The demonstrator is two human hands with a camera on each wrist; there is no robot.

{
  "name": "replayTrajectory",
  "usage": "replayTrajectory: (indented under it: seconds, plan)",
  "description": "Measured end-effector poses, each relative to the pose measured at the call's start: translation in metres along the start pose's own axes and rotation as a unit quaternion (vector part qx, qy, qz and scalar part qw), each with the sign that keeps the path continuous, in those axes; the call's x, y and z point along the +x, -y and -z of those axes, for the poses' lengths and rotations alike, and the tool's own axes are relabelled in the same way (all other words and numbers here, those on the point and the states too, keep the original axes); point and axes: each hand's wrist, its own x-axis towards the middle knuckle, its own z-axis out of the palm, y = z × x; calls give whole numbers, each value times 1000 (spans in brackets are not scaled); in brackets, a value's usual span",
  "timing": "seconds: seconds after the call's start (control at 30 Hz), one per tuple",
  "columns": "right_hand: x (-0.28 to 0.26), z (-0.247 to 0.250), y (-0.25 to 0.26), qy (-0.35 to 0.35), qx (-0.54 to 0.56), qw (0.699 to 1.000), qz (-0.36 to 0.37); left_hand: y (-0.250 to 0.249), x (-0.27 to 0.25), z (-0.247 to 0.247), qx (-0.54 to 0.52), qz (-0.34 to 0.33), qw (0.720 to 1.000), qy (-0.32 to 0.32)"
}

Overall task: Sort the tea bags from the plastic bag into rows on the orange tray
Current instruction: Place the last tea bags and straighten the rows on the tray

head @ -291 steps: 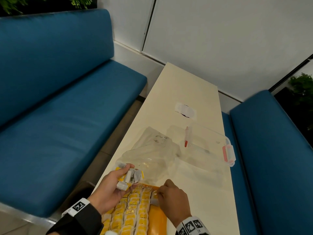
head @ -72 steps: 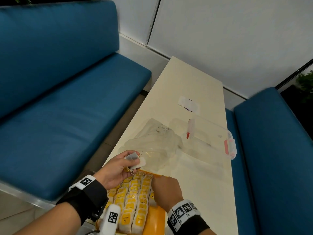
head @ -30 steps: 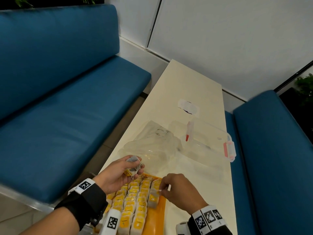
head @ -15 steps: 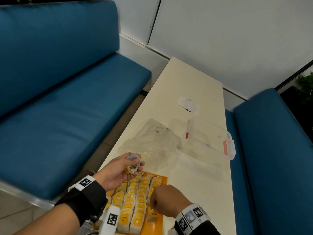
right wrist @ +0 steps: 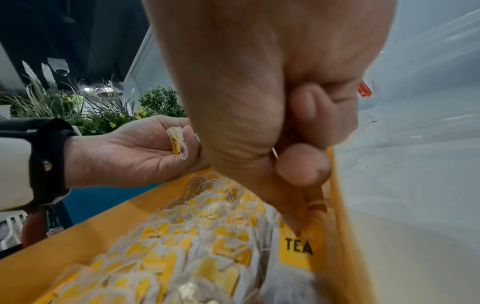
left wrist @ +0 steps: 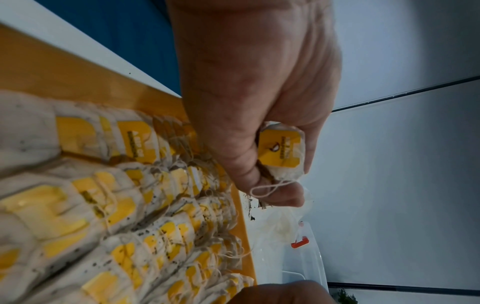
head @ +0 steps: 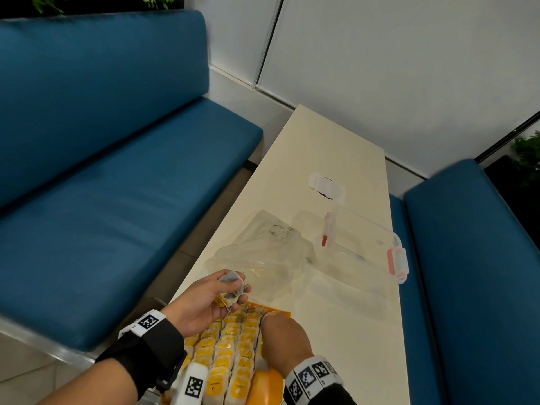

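one tea bag (head: pixel 231 285) pinched in left hand (head: pixel 204 302)

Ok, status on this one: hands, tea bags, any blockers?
Left hand pinches one tea bag. Right hand down on tray rows, fingers curled. Plastic bag beyond orange tray; nothing blocking.

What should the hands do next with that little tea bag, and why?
Probably the right hand should take the white tea bag with the yellow tag that the left hand pinches above the flat orange tray, and lay it in the rightmost row, where bare orange shows.
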Motion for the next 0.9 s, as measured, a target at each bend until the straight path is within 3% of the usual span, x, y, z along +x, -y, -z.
replayTrajectory:
  seconds: [0.2, 0.3, 0.4, 0.5, 0.6, 0.77, 0.9]
  plan:
    - [-6, 6, 2, -7, 29, 1000, -7, -4, -2, -2, -38, 18, 999, 16]
    - [-7, 18, -1, -92, 68, 993, -14, -6, -4, -5, -49, 32, 998, 25]
    - [-4, 31, -4, -232, 200, 952, 21, -5, -3, -10, -55, 48, 997, 26]
    - [-2, 37, 0, -284, 277, 908, 136, -1, -3, -19, -55, 63, 996, 20]
    - [-4, 39, 5, -279, 233, 912, 190, 1, -5, -27, -41, 66, 997, 17]
    - [0, 39, 12, -294, 120, 924, 213, 4, -5, -33, -26, 64, 998, -3]
    - [2, 38, 9, -318, 171, 912, 195, 7, -5, -32, -34, 63, 997, -15]
